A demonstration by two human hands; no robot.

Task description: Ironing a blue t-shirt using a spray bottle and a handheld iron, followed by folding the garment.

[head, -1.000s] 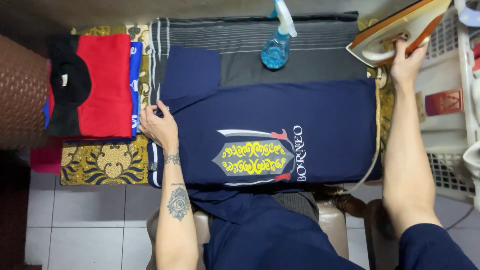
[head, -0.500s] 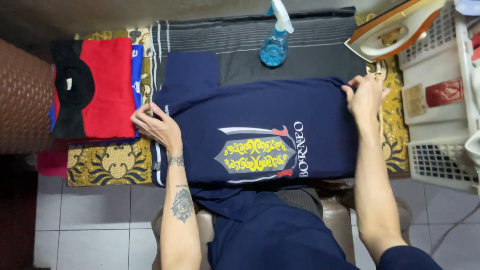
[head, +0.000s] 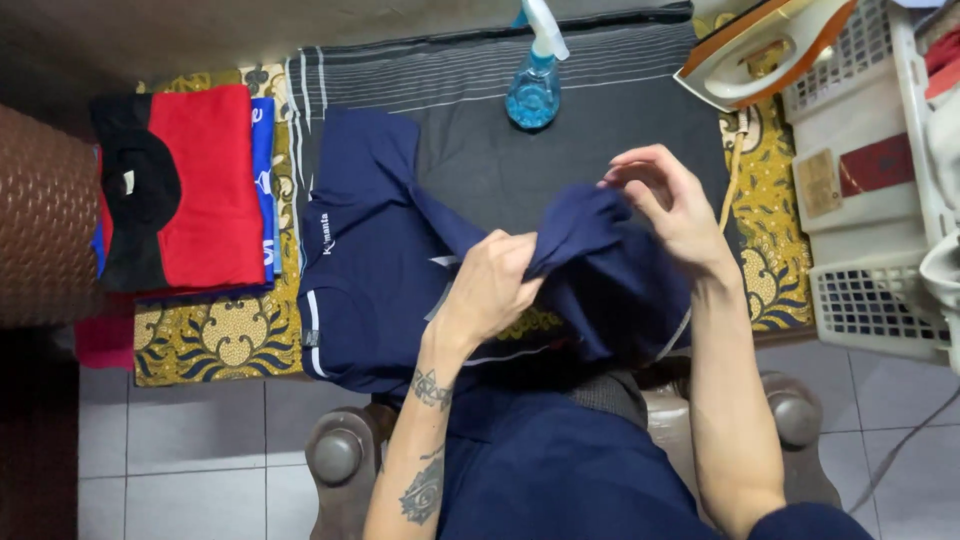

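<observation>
A navy blue t-shirt (head: pixel 370 280) lies on a dark grey striped cloth (head: pixel 560 150) spread on the floor in front of me. My left hand (head: pixel 495 285) pinches a fold of the shirt near its middle. My right hand (head: pixel 670 205) grips the raised right part of the shirt, which is bunched and lifted off the cloth. The shirt's collar end and one sleeve still lie flat at the left.
A stack of folded clothes (head: pixel 185 190), red and black on top, sits at the left on a gold patterned mat (head: pixel 220 335). A blue spray bottle (head: pixel 533 85) stands at the cloth's far edge. An iron (head: pixel 760 55) rests upper right beside white plastic baskets (head: pixel 880 250).
My right hand left the iron, came down to the shirt's right edge and lifted it. My left hand moved from the shirt's left edge to its middle. The flat shirt is now bunched up.
</observation>
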